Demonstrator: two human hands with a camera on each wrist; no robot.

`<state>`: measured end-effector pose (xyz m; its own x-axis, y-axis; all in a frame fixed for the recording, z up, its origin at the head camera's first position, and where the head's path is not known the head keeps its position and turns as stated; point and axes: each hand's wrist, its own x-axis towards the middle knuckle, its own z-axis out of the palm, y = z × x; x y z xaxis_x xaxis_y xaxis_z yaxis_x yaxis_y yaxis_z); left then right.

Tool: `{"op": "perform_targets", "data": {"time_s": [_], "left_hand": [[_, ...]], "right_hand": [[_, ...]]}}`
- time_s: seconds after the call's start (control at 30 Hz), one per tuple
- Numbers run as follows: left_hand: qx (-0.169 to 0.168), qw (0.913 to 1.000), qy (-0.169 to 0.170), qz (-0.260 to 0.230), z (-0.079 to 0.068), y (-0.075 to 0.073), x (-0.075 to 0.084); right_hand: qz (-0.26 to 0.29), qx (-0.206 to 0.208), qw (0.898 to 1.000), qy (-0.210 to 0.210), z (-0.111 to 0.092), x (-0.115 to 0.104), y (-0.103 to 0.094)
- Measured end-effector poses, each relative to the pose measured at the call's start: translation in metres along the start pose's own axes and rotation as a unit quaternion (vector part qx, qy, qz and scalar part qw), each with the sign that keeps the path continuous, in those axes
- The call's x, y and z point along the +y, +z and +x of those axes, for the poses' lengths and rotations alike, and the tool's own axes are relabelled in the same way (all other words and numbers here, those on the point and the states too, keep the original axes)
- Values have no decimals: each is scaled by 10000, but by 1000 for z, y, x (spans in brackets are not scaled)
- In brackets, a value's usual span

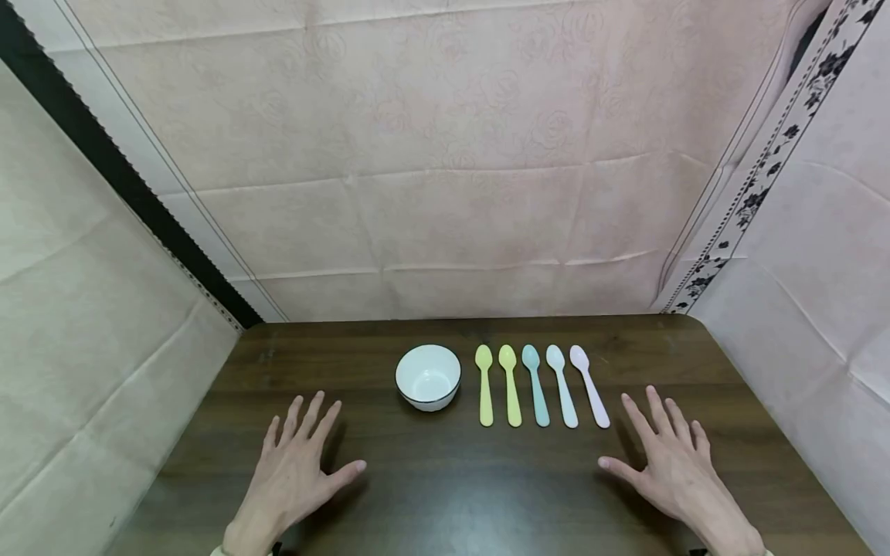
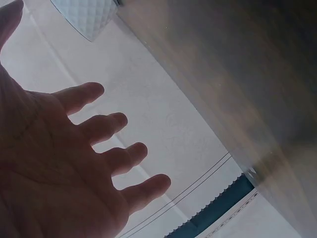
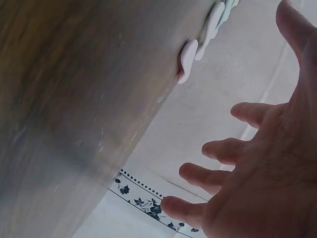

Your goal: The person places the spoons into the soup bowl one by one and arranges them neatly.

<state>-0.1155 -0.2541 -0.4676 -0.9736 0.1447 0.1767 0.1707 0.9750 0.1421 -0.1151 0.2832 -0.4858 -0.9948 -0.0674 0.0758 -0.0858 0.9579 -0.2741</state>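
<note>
A white bowl [image 1: 428, 377] with a dark rim line stands on the dark wooden table. To its right several spoons lie in a row, handles toward me: a yellow-green spoon [image 1: 485, 386], a second yellow-green spoon [image 1: 511, 386], a teal spoon [image 1: 535, 386], a pale blue spoon [image 1: 562, 386] and a lilac spoon [image 1: 589, 386]. My left hand [image 1: 292, 467], fingers spread, is left of and nearer than the bowl, holding nothing. My right hand [image 1: 670, 467], also spread and bare, is nearest the lilac spoon, apart from it. The bowl's faceted side [image 2: 91, 17] shows in the left wrist view.
The wooden table [image 1: 445, 479] ends at a back edge just beyond the bowl and spoons. Pale cloth [image 1: 445, 154] hangs behind it, with further cloth at the left and right sides. A black floral border [image 1: 754, 193] runs down the right cloth.
</note>
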Motion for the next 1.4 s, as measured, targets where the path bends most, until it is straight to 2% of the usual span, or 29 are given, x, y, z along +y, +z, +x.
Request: {"op": "perform_targets", "data": {"time_s": [0.27,0.5,0.7,0.93,1.0,1.13,1.27,1.4], "left_hand": [[-51,10000,-59,17,0,0,-1],[97,9997,-46,-208,3,-1,0],[247,9988,-95,-410,10,1,4],[74,9950,-380,-920,18,6,10],[146,9935,-339,-1077,21,8,12],[520,9896,-115,-1339,28,12,15],[784,9833,26,-1640,35,18,18],[682,9770,-91,-2018,45,24,22]], "right_hand": [[-77,231,9996,-168,0,-2,1],[-100,437,9985,-304,0,-4,0],[114,543,9981,-279,0,-7,3],[367,1200,9908,-511,4,-8,6],[411,1348,9885,-542,4,-8,5],[438,1559,9849,-608,6,-9,5],[505,1587,9839,-644,10,-9,3],[698,1204,9890,-511,17,-8,-1]]}}
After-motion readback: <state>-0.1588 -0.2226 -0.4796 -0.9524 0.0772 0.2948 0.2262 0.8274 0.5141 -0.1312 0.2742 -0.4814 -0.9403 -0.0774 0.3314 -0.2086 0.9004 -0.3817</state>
